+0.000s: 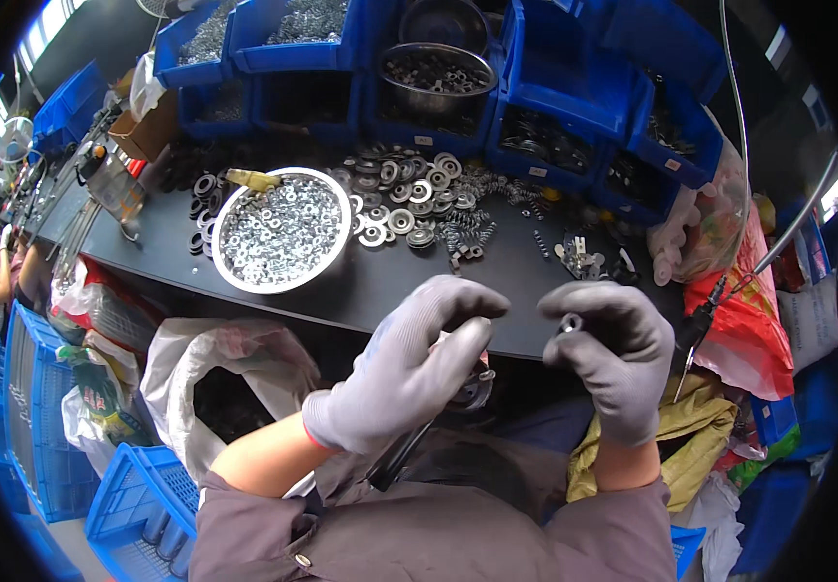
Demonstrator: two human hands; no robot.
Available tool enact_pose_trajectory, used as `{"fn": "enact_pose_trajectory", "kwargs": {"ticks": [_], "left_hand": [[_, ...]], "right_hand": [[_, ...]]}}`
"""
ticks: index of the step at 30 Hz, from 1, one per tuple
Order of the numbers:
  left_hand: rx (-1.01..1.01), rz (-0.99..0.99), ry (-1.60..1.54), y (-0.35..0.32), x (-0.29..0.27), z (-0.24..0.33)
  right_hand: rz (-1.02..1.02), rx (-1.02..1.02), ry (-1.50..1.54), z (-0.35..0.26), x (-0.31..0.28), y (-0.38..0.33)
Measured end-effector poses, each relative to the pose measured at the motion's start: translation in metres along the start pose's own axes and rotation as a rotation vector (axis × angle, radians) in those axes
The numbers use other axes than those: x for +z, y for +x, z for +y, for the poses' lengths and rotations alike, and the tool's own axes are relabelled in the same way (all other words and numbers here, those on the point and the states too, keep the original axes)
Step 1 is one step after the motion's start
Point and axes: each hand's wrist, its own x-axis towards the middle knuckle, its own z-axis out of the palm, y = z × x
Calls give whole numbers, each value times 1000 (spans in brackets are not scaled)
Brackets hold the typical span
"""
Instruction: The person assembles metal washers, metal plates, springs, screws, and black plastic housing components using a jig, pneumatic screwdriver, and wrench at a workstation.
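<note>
Tabletop (525, 281), near edge: right hand (624, 354) pinches metal ring (571, 322); left hand (404, 364) curled, grip cannot be told. Far edge: bin labels (537, 172), too small to read.

The left grip (394, 364) and right grip (623, 349) are covered by grey knitted gloves (356, 412), the left cuff (315, 427) edged in red. A brownish-mauve garment (428, 533) is worn, its sleeves (623, 524) plain, with one round fastener (302, 560) shown.
</note>
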Motion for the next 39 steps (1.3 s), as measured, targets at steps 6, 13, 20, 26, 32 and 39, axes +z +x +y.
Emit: {"fn": "enact_pose_trajectory", "kwargs": {"ticks": [6,13,20,26,32,39], "left_hand": [[408,-119,467,-20,10,-63],[529,-10,410,-13,21,-105],[557,31,436,-15,23,-107],[504,-26,432,-15,21,-109],[464,-88,415,-15,19,-108],[552,-38,439,-12,21,-108]], "right_hand": [[-591,94,-476,5,-9,12],[-668,35,-602,15,-1,15],[-597,-17,-572,28,-2,11],[-579,-15,-488,36,-6,9],[-561,-70,-459,45,-6,10],[-520,-52,-551,42,-2,6]]}}
